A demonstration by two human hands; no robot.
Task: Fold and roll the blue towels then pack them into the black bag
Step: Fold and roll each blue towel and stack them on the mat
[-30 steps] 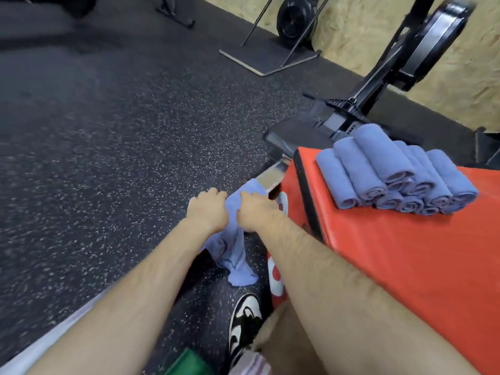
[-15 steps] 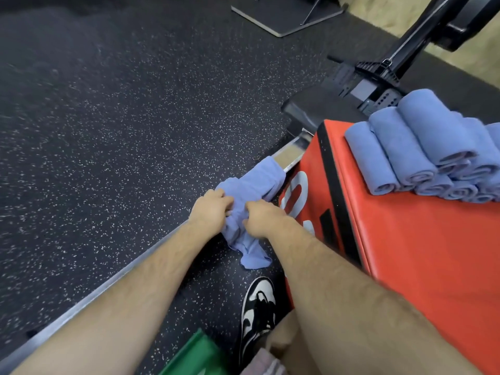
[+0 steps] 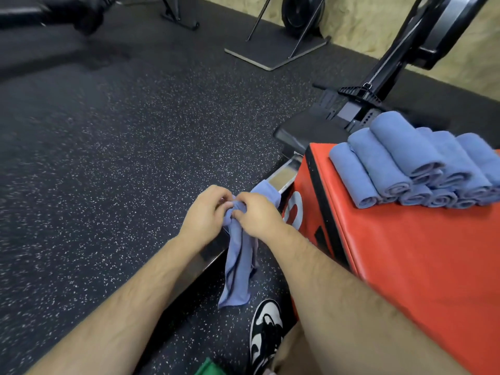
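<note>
Two hands meet above the speckled floor (image 3: 108, 185): left hand (image 3: 205, 215) and right hand (image 3: 258, 216) both pinch the bunched top of one blue towel (image 3: 238, 269), fingers (image 3: 220, 196) curled into the cloth, its tail dangling near a shoe (image 3: 266, 328). Gripped in a wad, it could fold crooked or drag on the floor. Rightwards, rolled towels (image 3: 400, 158) piled near the edge of the red box (image 3: 405, 280) might tumble if bumped.

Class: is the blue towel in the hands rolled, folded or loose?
Loose: the blue cloth towel hangs crumpled, pinched by left hand and right hand.
</note>
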